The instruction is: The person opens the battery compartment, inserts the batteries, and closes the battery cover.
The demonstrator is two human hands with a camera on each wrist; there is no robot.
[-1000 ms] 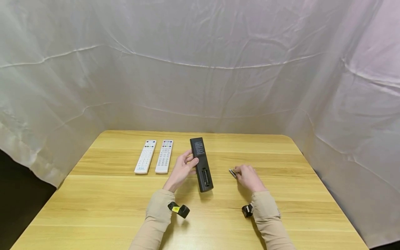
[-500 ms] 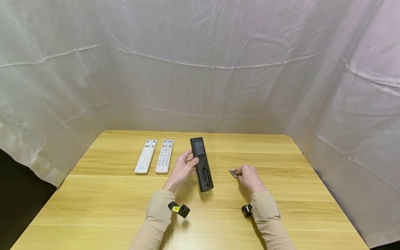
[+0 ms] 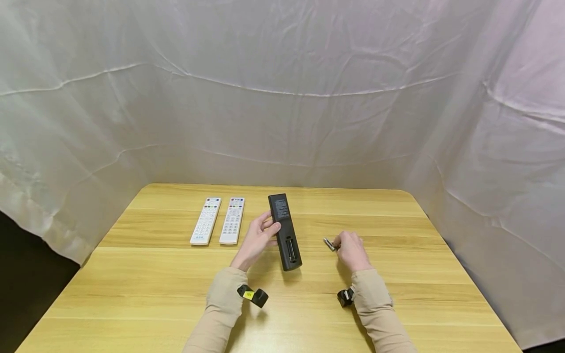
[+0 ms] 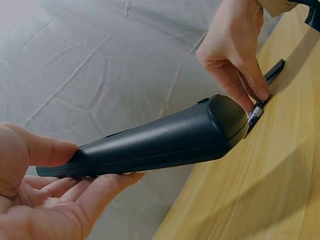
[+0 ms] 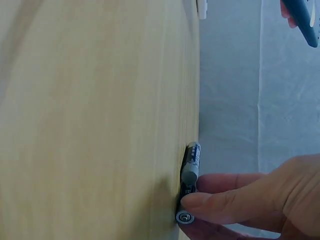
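My left hand [image 3: 256,239] holds a black remote control [image 3: 282,215] above the table, thumb on one side and fingers beneath. Its back faces up, with the battery compartment [image 3: 291,249] uncovered and no batteries visible inside. Farther right, my right hand [image 3: 351,251] is down at the tabletop. In the right wrist view its thumb and a finger pinch one small battery [image 5: 185,217], end toward the camera. A second battery [image 5: 192,161] lies just beyond it. A thin dark strip [image 4: 275,71] lies by the batteries, partly hidden by the right hand's fingers.
Two white remote controls [image 3: 205,221] lie side by side, buttons up, left of the left hand. Grey fabric [image 3: 282,122] hangs round the back and sides of the wooden table [image 3: 154,294]. Each wrist wears a small black camera [image 3: 259,297].
My right hand and forearm have shifted slightly, showing a bit more of the battery by its fingertips. The left hand and black remote control have stayed nearly still.
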